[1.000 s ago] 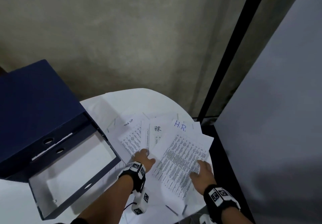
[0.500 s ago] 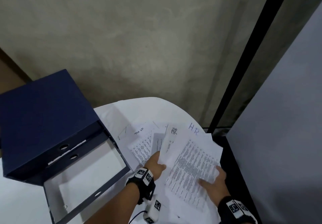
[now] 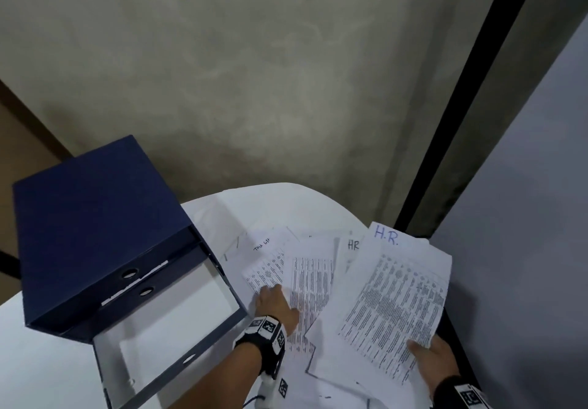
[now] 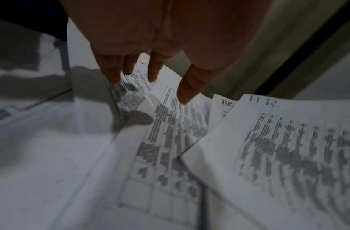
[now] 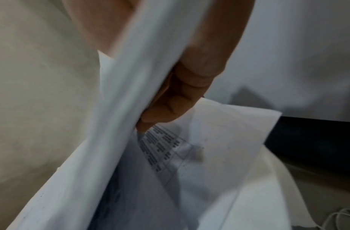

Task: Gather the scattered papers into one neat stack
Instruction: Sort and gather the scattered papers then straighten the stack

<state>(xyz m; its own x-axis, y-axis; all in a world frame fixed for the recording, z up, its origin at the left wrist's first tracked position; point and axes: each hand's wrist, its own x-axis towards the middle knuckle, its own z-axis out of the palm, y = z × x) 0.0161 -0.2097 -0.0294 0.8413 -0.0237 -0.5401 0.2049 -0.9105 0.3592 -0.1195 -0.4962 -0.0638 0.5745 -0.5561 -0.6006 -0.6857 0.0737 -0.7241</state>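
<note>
Several printed sheets lie fanned over a white round table (image 3: 273, 198). My right hand (image 3: 428, 356) pinches the lower edge of the top sheet marked "H.R." (image 3: 391, 294), thumb on top and fingers (image 5: 170, 99) underneath, and holds it lifted and tilted. In the left wrist view that "H.R." sheet (image 4: 278, 140) fills the right side. My left hand (image 3: 275, 303) lies with straight fingers on the sheets (image 3: 305, 284) to the left; its fingertips (image 4: 184, 93) hover over the printed sheets (image 4: 170, 132) in its own view. A sheet marked "HR" (image 3: 351, 249) peeks out behind.
A dark blue box file (image 3: 95, 227) stands at the left of the table, its open front flap (image 3: 171, 329) lying flat beside my left wrist. A grey wall rises behind, and a black post (image 3: 461, 97) and a pale partition stand at the right.
My right hand has taken hold of the "H.R." sheet and lifted it up to the right. My left hand has slid left onto the other sheets.
</note>
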